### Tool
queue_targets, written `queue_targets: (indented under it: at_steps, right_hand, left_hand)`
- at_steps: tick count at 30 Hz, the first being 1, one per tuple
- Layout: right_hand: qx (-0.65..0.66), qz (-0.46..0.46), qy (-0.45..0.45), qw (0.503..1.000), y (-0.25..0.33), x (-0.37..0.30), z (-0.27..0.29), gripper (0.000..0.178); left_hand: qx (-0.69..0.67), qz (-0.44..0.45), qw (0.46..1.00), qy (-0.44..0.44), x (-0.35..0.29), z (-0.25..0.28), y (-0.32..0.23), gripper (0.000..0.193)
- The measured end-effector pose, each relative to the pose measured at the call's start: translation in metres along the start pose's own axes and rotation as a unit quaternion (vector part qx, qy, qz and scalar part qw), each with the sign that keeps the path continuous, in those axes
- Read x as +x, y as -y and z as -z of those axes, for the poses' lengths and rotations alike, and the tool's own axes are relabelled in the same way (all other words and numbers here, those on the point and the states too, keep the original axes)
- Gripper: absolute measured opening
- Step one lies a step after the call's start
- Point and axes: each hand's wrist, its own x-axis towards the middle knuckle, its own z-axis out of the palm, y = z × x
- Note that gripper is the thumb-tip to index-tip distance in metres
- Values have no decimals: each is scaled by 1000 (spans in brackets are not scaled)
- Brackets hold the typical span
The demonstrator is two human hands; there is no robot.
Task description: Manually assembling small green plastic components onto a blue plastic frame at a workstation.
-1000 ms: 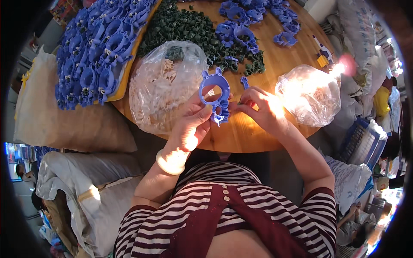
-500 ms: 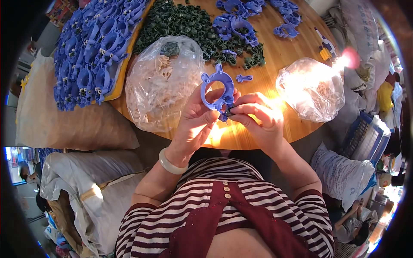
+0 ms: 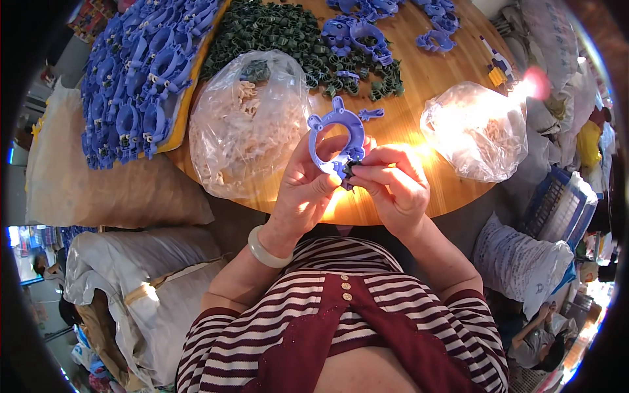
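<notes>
My left hand (image 3: 303,187) is closed round the lower left of a purple-blue plastic ring-shaped part (image 3: 316,143) with small knobs on its upper rim. At the ring's lower end, my right hand (image 3: 397,187) pinches a small dark green plastic piece (image 3: 349,171) against it. The fingertips hide part of that joint. A small purple-blue plastic piece (image 3: 371,114) lies on the table just beyond the ring. On my left wrist is a pale bangle (image 3: 265,249).
The round wooden table (image 3: 419,72) bears a heap of dark green pieces (image 3: 262,33), more purple-blue parts (image 3: 357,36), and two clear bags (image 3: 223,131) (image 3: 481,141) of pale pieces. A yellow-edged board (image 3: 183,108) of blue parts stands left. Sacks (image 3: 124,281) flank me.
The ring has shifted slightly to the right and tilted a little. My right fingers have closed in nearer on the green piece at its lower end.
</notes>
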Motion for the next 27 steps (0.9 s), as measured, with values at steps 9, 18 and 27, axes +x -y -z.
queue_targets:
  at_steps: [9,18,27]
  right_hand:
    - [-99,96,24,990,0,0,2,27]
    - [-84,32,68,994,5,-3,6,24]
    - [87,-243,8,966,4,34,23,16]
  left_hand:
    - [23,-1,1000,-8,1,0,1,61]
    - [-17,32,998,-44,-2,4,2,62]
    - [-84,94,992,-14,-2,0,2,64]
